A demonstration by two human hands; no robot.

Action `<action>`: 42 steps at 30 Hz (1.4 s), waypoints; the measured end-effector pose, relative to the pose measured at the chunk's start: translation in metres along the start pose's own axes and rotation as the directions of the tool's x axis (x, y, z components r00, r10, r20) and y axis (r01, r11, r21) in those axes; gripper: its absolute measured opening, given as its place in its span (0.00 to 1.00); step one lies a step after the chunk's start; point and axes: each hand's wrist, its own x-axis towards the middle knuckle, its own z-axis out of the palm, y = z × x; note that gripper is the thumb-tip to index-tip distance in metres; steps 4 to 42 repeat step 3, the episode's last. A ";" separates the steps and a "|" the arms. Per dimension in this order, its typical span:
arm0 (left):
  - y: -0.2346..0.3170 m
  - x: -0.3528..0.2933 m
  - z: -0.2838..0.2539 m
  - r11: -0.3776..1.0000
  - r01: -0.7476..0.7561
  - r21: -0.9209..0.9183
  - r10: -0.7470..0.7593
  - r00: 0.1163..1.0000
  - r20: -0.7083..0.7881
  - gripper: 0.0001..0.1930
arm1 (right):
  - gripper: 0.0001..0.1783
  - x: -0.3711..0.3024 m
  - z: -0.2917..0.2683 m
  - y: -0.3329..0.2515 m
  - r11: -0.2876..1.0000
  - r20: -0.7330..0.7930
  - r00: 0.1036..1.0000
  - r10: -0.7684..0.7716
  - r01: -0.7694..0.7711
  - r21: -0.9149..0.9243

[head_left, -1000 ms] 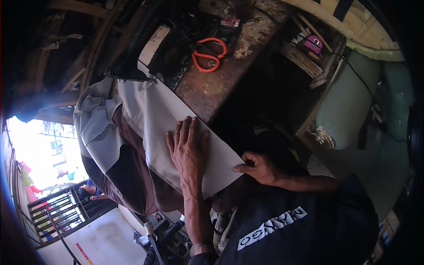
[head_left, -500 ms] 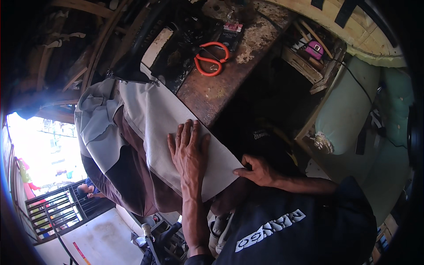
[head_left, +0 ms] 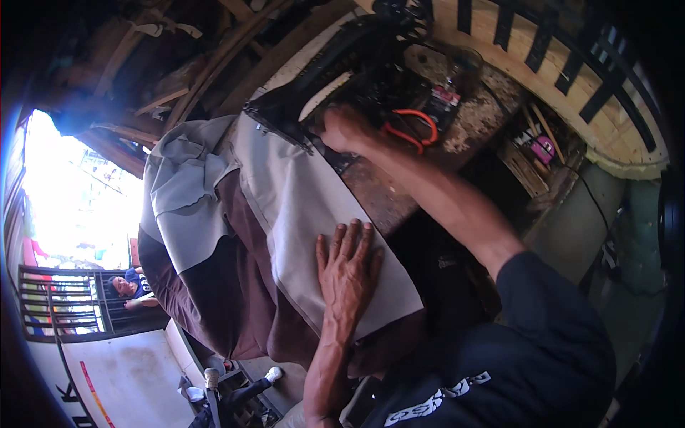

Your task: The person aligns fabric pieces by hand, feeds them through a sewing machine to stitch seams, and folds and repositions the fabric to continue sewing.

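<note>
A large sheet of light grey material (head_left: 303, 207), joined to dark maroon and black pieces (head_left: 246, 285), is spread under a black sewing machine (head_left: 285, 107) and drapes over the left side. My left hand (head_left: 349, 274) lies flat on the grey panel near its right edge, fingers stretched out. My right hand (head_left: 342, 128) reaches across the worktable to the machine's head, beside the needle area. Its fingers are bent and mostly hidden there, so what they touch does not show. Just right of that wrist lie scissors with orange handles (head_left: 428, 118), partly covered by my forearm.
A small dark pack (head_left: 444, 98) rests on the worn brown tabletop (head_left: 471, 128). An open wooden drawer (head_left: 524, 167) holds sticks and a pink item (head_left: 542, 148). Pale green padded cushions (head_left: 635, 221) stand at the right. Another person (head_left: 128, 287) is beyond a dark railing at the left.
My right hand has left the lower right corner of the grey material and moved up to the machine's head. The left hand still rests flat on the panel. The whole view has shifted.
</note>
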 end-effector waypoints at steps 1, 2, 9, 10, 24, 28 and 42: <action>-0.007 -0.002 0.004 1.000 0.006 -0.007 -0.006 1.000 0.018 0.27 | 0.26 0.026 0.013 -0.010 0.997 0.083 0.996 -0.025 0.031 -0.066; -0.015 -0.007 0.007 1.000 0.028 0.003 -0.028 0.999 0.020 0.28 | 0.27 0.037 0.022 -0.026 0.985 0.241 0.970 -0.018 0.059 -0.163; -0.017 -0.010 0.007 1.000 0.023 0.009 -0.023 0.999 0.028 0.30 | 0.29 0.049 0.019 -0.037 0.959 0.380 0.925 0.014 0.095 -0.265; -0.017 -0.010 0.007 1.000 0.023 0.009 -0.023 0.999 0.028 0.30 | 0.29 0.049 0.019 -0.037 0.959 0.380 0.925 0.014 0.095 -0.265; -0.017 -0.010 0.007 1.000 0.023 0.009 -0.023 0.999 0.028 0.30 | 0.29 0.049 0.019 -0.037 0.959 0.380 0.925 0.014 0.095 -0.265; -0.017 -0.010 0.007 1.000 0.023 0.009 -0.023 0.999 0.028 0.30 | 0.29 0.049 0.019 -0.037 0.959 0.380 0.925 0.014 0.095 -0.265; -0.017 -0.010 0.007 1.000 0.023 0.009 -0.023 0.999 0.028 0.30 | 0.29 0.049 0.019 -0.037 0.959 0.380 0.925 0.014 0.095 -0.265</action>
